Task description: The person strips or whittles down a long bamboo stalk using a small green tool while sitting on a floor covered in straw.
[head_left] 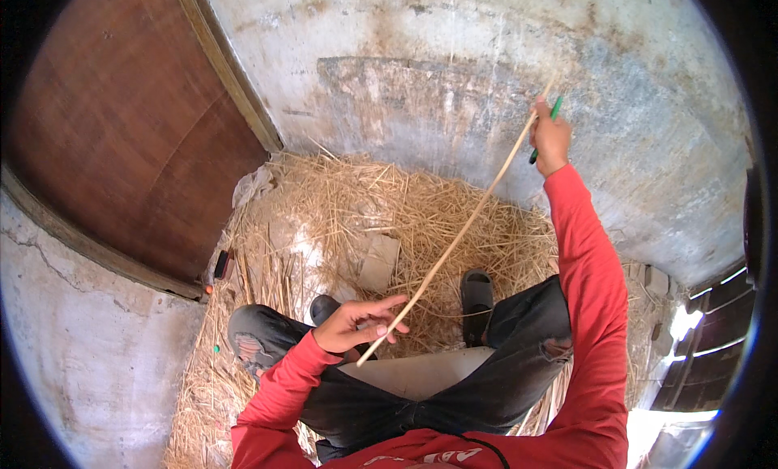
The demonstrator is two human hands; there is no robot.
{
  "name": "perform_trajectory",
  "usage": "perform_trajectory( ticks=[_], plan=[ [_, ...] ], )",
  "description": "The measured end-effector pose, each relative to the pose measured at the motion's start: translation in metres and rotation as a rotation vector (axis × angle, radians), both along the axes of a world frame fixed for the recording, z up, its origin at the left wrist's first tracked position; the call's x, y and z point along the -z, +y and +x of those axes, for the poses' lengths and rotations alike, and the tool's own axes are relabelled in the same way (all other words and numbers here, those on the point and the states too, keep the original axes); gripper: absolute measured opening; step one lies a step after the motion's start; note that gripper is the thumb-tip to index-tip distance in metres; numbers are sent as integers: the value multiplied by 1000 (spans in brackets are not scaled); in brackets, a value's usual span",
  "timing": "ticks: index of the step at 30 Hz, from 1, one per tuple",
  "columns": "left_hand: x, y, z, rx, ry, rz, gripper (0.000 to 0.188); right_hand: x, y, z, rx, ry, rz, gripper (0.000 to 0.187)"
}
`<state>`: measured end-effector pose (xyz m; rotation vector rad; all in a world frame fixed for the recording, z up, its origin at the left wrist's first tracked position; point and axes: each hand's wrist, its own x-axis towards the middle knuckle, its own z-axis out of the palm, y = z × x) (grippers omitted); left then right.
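Pale wood-coloured stick [442,262] extends diagonally between the hands, above the person's lap and the floor. Right hand [552,138]: closed around the stick near its upper end, also retaining a slim green object [557,106]. Left hand [352,326]: loosely open, fingers spread, positioned near the lower end, with the stick crossing at the thumb and fingers. Below: dark trousers [470,398], a dark sandal [476,295] and loose straw [429,195]. Beyond: a stained grey wall [462,31]; at left, a reddish-brown panel [121,128].
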<state>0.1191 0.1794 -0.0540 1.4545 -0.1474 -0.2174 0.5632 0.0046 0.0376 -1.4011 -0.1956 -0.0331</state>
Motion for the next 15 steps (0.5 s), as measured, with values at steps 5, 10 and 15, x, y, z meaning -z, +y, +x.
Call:
perform_trajectory(
  ticks=[5,10,15],
  plan=[
    [-8,-23,15,27,40,-149,66,9,40,-93,-276,40,-199,38],
    [-12,-23,26,-97,-40,-117,56,33,66,-171,-430,-101,-302,41],
    [-8,-21,24,-313,-70,-299,51,28,67,-192,-549,-303,-412,46]
  ],
)
